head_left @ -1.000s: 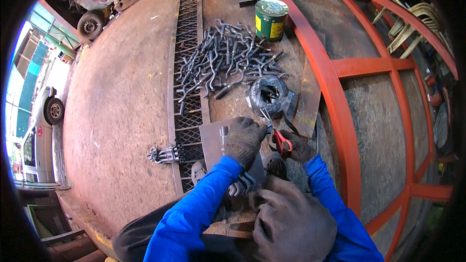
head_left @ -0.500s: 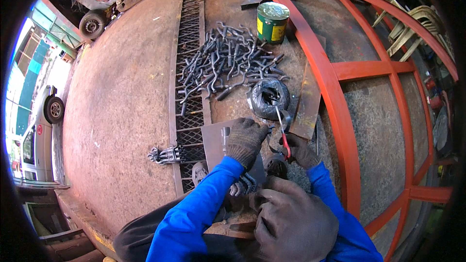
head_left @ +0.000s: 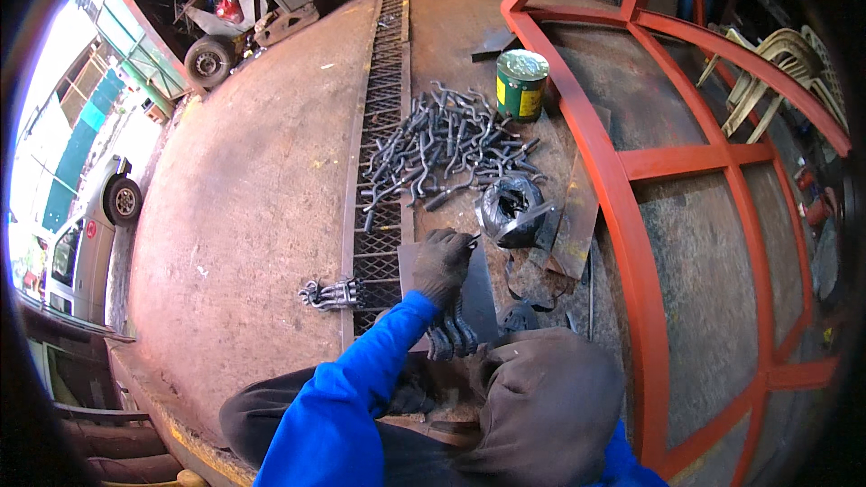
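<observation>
My left hand (head_left: 440, 267), in a dark knitted glove, is closed above a grey metal plate (head_left: 480, 284). A small dark tip shows past its fingers, too little to name. Just below that hand, several bent metal rods (head_left: 451, 335) lie side by side at the plate's near edge. My right hand is out of sight behind my raised, dark-clothed knee (head_left: 552, 397); only a bit of blue sleeve (head_left: 631, 467) shows. Ahead of the plate sits a black plastic-wrapped roll (head_left: 512, 209) with a hole in its middle.
Loose bent rods (head_left: 442, 146) are heaped partly over a floor grating (head_left: 377, 99). A green and yellow can (head_left: 521, 86) stands behind them. To the right, a large red metal frame (head_left: 622, 243) lies across the floor. Another small rod bundle (head_left: 330, 295) rests left of the plate.
My right hand, which held a red-handled tool beside the roll, has drawn back behind my knee. My left hand stays closed over the plate. The whole view has shifted slightly.
</observation>
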Available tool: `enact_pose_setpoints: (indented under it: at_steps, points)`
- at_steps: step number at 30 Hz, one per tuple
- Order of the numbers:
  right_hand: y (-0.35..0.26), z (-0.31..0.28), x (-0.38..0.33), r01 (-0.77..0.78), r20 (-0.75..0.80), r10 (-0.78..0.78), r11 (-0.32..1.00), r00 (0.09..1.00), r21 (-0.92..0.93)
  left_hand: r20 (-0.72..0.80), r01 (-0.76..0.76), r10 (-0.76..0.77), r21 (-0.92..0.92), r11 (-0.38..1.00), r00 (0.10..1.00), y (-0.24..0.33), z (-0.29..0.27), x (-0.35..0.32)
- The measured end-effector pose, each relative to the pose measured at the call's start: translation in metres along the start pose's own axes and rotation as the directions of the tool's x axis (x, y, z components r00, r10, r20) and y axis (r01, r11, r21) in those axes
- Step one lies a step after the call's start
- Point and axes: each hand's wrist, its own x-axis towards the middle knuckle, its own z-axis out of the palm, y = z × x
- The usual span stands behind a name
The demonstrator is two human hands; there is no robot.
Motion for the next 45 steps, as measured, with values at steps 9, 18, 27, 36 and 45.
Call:
enact_pose_setpoints:
  at_steps: [9,18,27,36,45]
  points:
    - [-0.037,-0.027,0.014,0.22,-0.239,-0.176,0.96,0.955,0.175,-0.072,0.026,-0.026,0.005,1.0,0.997,-0.013,-0.004,0.0]
    - [-0.214,-0.121,0.06,0.654,-0.279,-0.599,0.614,0.751,0.442,0.528,0.628,-0.373,-0.467,0.623,0.763,-0.009,-0.038,0.014]
    - [-0.317,-0.074,0.105,0.506,-0.086,-0.739,0.366,0.668,0.781,0.588,0.424,-0.247,-0.183,0.887,0.77,-0.021,-0.083,0.032]
    - [-0.318,-0.046,0.103,0.364,-0.062,-0.72,0.274,0.691,0.89,0.169,0.126,-0.096,-0.179,0.976,0.981,-0.025,-0.065,0.004]
    - [-0.324,-0.046,0.076,0.083,0.064,-0.503,0.264,0.862,0.961,0.232,0.292,-0.234,-0.265,0.919,0.944,-0.024,-0.079,-0.018]
